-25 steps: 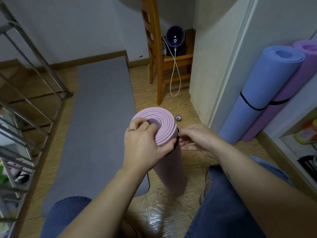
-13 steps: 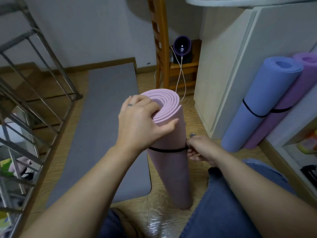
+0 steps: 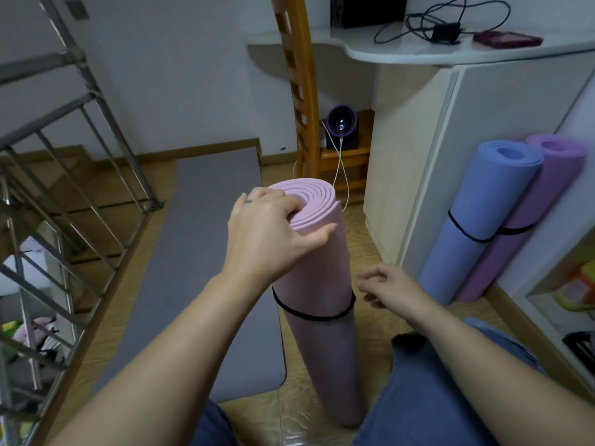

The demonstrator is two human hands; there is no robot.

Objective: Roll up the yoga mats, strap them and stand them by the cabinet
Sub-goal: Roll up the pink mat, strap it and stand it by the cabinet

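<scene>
Grey mat (image 3: 193,252) lay flat on the floor, left of the fingers. Rolled pink mat (image 3: 322,349) stood upright; left hand (image 3: 267,233) gripped its top, fingers (image 3: 289,209) curled over the rim. Right hand (image 3: 394,289) hung loosely curled, holding nothing, just right of the black strap (image 3: 309,315) encircling the roll.

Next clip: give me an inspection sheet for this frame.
Surface: wooden floor, grey mat lying flat, unrolled.
Job's things: pink mat rolled, upright, black strap round it; blue mat and purple mat strapped, leaning by the cabinet.
Clutter: dark red case on the countertop.
Hands: left hand grips the pink mat's top; right hand holds nothing, near the strap.
Cables: white cable hanging off the wooden chair; black cable on the countertop.
Surroundings: metal railing.
</scene>
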